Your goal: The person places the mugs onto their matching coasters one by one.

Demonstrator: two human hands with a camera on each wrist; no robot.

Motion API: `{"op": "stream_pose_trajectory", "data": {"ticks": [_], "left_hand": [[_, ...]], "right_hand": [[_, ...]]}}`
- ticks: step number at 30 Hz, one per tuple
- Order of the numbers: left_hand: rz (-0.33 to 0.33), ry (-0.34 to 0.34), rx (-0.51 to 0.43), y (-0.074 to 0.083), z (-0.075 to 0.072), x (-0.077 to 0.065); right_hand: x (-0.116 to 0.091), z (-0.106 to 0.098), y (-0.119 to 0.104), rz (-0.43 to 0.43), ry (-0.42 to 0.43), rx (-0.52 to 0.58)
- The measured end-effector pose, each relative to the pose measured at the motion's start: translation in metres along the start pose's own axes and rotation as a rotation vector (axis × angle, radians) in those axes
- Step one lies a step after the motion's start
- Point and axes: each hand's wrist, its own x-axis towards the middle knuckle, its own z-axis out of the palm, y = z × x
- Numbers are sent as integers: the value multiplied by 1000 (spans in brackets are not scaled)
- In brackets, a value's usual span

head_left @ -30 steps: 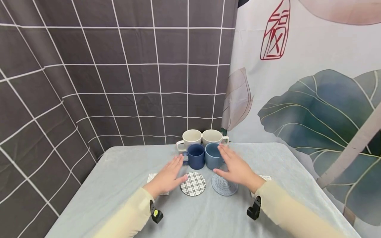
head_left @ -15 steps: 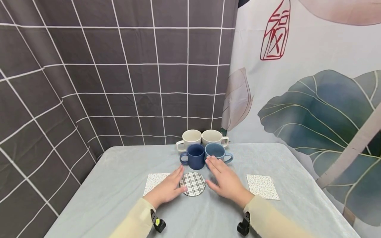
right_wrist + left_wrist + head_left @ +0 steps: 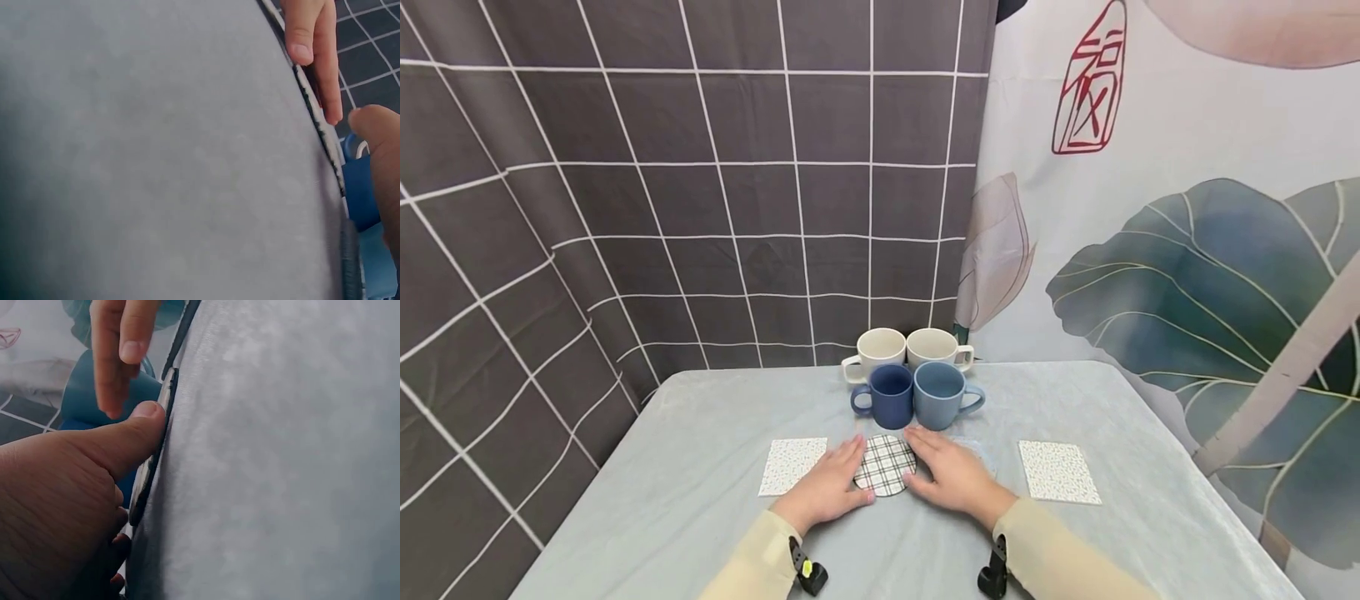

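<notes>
A round plaid coaster [image 3: 886, 465] lies on the table between the two hands. My left hand [image 3: 827, 487] is at its left edge, fingers extended, with the thumb [image 3: 140, 428] near the rim in the left wrist view. On the other side my right hand [image 3: 958, 477] has its fingers straight and its thumb by the coaster's right edge. It partly hides a round blue coaster [image 3: 981, 451]. Just beyond stand a navy mug [image 3: 892, 398] and a light blue mug [image 3: 938, 400], side by side.
Two cream mugs [image 3: 880, 348] stand behind the blue ones at the table's back edge. A square speckled coaster [image 3: 788, 463] lies beside the left hand, and another square coaster [image 3: 1060, 472] lies to the right. A dark grid curtain [image 3: 737, 208] hangs behind.
My right hand has come away from the light blue mug, moving left and nearer me, to the plaid coaster's right side. My left hand has shifted slightly nearer me. The mugs stay put.
</notes>
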Motion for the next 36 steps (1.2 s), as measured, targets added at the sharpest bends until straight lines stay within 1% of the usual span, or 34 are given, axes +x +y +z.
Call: {"op": "stream_pose_trajectory", "data": {"ticks": [5, 12, 18, 24, 28, 33, 36], "left_hand": [[-10, 9, -6, 0, 6, 1], [-20, 49, -33, -9, 15, 1], [-12, 75, -37, -13, 17, -3], [15, 107, 19, -16, 19, 1], [26, 110, 43, -16, 18, 3], [30, 113, 48, -14, 18, 3], [34, 117, 54, -16, 20, 4]], "right_hand": [[-1, 11, 6, 29, -66, 2], [2, 17, 9, 5, -110, 51], [0, 18, 6, 0, -101, 71], [-2, 16, 7, 19, -87, 78], [-2, 16, 9, 11, -71, 57], [-2, 14, 10, 4, -54, 42], [-3, 15, 10, 0, -51, 40]]}}
